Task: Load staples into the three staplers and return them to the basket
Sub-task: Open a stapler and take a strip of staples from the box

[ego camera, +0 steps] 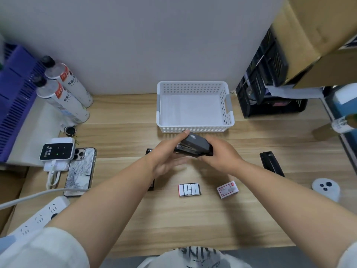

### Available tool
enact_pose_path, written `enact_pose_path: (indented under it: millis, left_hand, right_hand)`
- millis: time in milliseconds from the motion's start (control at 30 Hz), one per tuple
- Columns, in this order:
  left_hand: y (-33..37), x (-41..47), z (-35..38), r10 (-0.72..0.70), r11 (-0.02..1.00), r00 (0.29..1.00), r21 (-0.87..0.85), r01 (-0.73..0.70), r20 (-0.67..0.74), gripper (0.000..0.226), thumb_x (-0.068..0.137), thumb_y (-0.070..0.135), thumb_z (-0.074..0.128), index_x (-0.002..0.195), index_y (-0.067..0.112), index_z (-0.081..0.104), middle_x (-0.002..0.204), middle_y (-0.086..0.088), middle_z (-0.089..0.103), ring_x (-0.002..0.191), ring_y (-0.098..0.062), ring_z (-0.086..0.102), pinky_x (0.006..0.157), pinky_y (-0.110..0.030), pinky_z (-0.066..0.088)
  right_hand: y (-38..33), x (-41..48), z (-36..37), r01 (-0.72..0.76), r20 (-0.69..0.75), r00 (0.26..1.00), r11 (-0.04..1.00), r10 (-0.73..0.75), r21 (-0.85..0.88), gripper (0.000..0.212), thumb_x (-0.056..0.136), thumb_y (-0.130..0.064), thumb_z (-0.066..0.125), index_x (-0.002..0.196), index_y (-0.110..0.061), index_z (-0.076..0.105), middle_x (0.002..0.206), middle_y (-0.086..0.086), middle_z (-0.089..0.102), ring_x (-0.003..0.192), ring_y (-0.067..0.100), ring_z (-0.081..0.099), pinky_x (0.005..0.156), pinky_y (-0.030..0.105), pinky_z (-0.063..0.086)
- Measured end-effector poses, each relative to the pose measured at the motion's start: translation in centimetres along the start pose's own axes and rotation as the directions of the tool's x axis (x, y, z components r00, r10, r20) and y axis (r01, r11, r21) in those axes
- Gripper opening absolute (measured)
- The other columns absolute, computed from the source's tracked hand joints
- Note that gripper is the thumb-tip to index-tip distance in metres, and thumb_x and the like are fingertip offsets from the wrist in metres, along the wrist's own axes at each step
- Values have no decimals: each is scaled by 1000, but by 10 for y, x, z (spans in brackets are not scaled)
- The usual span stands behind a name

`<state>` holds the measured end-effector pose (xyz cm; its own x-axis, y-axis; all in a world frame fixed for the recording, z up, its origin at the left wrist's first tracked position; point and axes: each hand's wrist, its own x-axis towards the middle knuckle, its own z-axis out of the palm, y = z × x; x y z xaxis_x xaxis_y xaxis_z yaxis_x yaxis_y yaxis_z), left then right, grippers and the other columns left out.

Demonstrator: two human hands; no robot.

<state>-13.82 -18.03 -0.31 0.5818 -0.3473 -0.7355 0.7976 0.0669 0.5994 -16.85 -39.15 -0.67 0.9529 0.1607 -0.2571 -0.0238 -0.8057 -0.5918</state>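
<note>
I hold a black stapler (195,145) above the wooden desk, just in front of the white perforated basket (195,129). My left hand (166,157) grips its near-left end, thumb up by the top. My right hand (220,153) grips its right end. A second black stapler (271,163) lies on the desk to the right. A third black stapler (151,183) lies mostly hidden under my left forearm. An open tray of staple strips (189,189) sits near the desk's middle, with its red-and-white sleeve (227,189) beside it. Nothing lies in the basket.
On the left stand two spray bottles (65,93), a small wifi device (57,150), a phone (81,171), a power strip (38,217) and a purple crate (17,105). A black file rack (268,89) and cardboard box (316,35) fill the back right. A white round device (326,187) sits at the right.
</note>
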Motion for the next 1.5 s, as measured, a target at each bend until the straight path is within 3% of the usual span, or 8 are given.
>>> enact_pose_path:
  millis: [367, 500, 600, 867, 1067, 1200, 1367, 1500]
  left_hand:
    - [96, 14, -11, 253, 968, 948, 53, -247, -192, 62, 78, 70, 70, 113, 18, 73, 110, -3, 77, 102, -16, 74, 87, -35, 61]
    - [108, 38, -42, 348, 932, 812, 262, -249, -468, 42, 95, 33, 65, 131, 11, 59, 128, -13, 66, 101, -21, 64, 95, -43, 55]
    - [105, 49, -56, 254, 925, 885, 366, -104, -391, 52, 100, 20, 59, 149, 15, 43, 136, -14, 59, 113, -31, 65, 99, -48, 55]
    - [92, 62, -62, 305, 894, 915, 411, -180, -264, 41, 103, 6, 45, 138, 22, 57, 85, -6, 69, 59, -27, 60, 40, -21, 44]
    - [90, 73, -63, 345, 849, 906, 494, -189, -245, 48, 102, 5, 41, 140, 29, 58, 83, -10, 65, 57, -20, 54, 47, -21, 44]
    - [91, 74, -58, 356, 825, 885, 546, -148, -298, 49, 102, 6, 41, 144, 28, 53, 114, -15, 72, 85, -31, 65, 72, -32, 53]
    - [90, 63, -22, 487, 729, 640, 680, 76, -594, 41, 95, 12, 53, 135, 21, 50, 133, -12, 52, 122, -33, 52, 104, -44, 42]
    - [72, 45, 42, 754, 528, 499, 846, -72, -428, 28, 93, 14, 58, 120, 19, 54, 126, -7, 51, 122, -29, 46, 104, -43, 33]
  right_hand:
    - [-63, 81, -39, -133, -92, 984, 971, 154, 199, 38, 71, -36, 74, 106, -27, 61, 93, -6, 69, 86, 16, 65, 72, 32, 55]
    - [-66, 135, -32, -318, -108, 927, 904, 360, 284, 33, 74, -35, 74, 102, -25, 59, 96, -3, 67, 89, 21, 64, 74, 35, 56]
    - [-65, 170, -15, -410, -89, 894, 883, 438, 229, 32, 76, -33, 73, 102, -23, 58, 96, 0, 66, 85, 23, 62, 68, 30, 49]
    - [-86, 212, 39, -473, -157, 856, 868, 493, 152, 40, 80, -36, 74, 108, -13, 57, 106, 6, 63, 88, 28, 62, 68, 32, 46]
    - [-87, 216, 51, -403, 10, 914, 906, 405, 132, 56, 98, -40, 52, 138, -4, 37, 133, 16, 46, 122, 36, 50, 99, 45, 45]
    - [-80, 201, 32, -318, 110, 947, 926, 301, 205, 46, 101, -37, 45, 140, -11, 44, 135, 11, 56, 118, 29, 56, 92, 35, 44]
    - [-45, 142, -21, -137, -263, 947, 973, 183, 184, 31, 101, -25, 48, 130, -17, 53, 115, -1, 56, 110, 19, 55, 93, 36, 47]
    - [23, 69, -73, -307, -602, 765, 951, 231, -25, 16, 93, -19, 51, 107, -13, 57, 109, 8, 59, 101, 29, 55, 89, 44, 45]
